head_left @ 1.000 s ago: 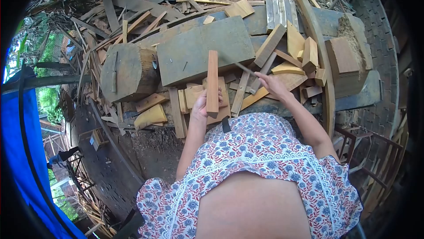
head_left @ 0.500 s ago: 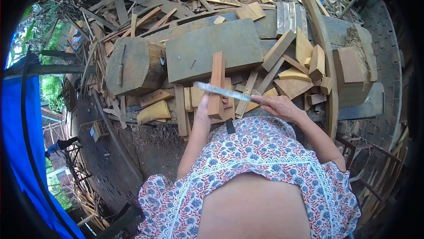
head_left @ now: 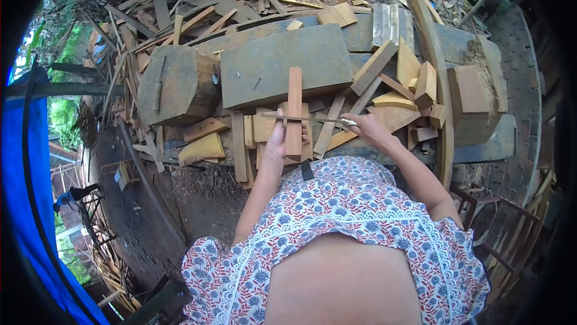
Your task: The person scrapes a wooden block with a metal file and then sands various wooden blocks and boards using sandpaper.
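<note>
Left grip (head_left: 277, 140) clasps a reddish wooden bar (head_left: 294, 138) that partly hides it

No text, label, brand, number or sign can be read here.
</note>
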A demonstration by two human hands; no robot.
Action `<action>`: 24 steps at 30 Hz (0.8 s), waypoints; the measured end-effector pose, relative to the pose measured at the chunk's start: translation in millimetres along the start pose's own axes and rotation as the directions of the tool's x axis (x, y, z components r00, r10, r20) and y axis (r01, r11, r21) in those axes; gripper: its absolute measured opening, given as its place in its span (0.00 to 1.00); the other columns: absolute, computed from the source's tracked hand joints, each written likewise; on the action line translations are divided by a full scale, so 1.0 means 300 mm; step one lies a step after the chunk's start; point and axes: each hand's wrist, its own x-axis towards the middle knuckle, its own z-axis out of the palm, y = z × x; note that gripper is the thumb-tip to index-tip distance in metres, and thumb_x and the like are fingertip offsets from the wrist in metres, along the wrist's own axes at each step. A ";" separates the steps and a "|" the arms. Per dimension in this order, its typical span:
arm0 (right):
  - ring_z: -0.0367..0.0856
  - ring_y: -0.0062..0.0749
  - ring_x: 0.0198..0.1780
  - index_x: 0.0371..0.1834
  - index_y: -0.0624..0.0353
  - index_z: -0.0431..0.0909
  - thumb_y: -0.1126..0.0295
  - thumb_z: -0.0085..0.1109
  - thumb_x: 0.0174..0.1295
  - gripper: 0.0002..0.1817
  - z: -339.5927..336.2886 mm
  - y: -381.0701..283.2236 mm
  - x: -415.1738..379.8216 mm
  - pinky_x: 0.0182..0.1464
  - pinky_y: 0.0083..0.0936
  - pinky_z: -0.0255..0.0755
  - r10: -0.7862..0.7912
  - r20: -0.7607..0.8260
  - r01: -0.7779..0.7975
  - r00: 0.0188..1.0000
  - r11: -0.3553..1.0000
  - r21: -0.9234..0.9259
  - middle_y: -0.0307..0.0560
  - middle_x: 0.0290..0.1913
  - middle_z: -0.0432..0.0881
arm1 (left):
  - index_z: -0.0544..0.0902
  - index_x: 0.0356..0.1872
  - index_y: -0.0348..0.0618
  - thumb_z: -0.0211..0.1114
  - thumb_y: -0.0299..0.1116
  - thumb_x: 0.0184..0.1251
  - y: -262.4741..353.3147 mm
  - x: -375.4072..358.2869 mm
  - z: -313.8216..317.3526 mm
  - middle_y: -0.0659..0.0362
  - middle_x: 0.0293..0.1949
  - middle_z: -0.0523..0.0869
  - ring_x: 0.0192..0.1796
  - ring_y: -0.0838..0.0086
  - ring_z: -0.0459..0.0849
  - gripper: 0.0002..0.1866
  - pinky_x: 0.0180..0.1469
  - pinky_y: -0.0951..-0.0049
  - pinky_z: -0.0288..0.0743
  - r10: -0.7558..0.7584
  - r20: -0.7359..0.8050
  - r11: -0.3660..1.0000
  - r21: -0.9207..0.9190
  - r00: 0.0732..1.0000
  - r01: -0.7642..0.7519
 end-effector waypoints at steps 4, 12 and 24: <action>0.80 0.50 0.36 0.52 0.47 0.75 0.59 0.53 0.58 0.18 0.058 0.030 0.027 0.38 0.42 0.72 0.046 -0.147 -0.052 0.988 0.998 -0.037 0.54 0.31 0.82 | 0.72 0.40 0.37 0.54 0.70 0.52 -0.016 0.006 0.010 0.54 0.29 0.74 0.29 0.69 0.74 0.38 0.29 0.70 0.74 -0.005 0.053 0.998 0.058 0.999 0.002; 0.78 0.48 0.44 0.62 0.62 0.59 0.59 0.47 0.64 0.27 0.147 0.260 0.070 0.46 0.35 0.70 0.539 -0.533 -0.206 0.652 0.802 0.560 0.60 0.44 0.77 | 0.70 0.37 0.38 0.59 0.59 0.58 -0.016 0.020 -0.019 0.58 0.25 0.73 0.25 0.74 0.75 0.28 0.26 0.76 0.74 -0.041 0.074 0.990 0.139 0.996 0.030; 0.64 0.52 0.60 0.61 0.64 0.63 0.66 0.54 0.60 0.26 0.034 -0.060 0.239 0.62 0.39 0.57 0.126 -0.392 -0.156 0.911 0.987 -0.045 0.62 0.56 0.69 | 0.68 0.44 0.47 0.58 0.51 0.62 -0.041 0.022 -0.125 0.61 0.27 0.73 0.21 0.78 0.74 0.20 0.20 0.79 0.73 0.298 0.016 0.845 0.461 0.954 -0.271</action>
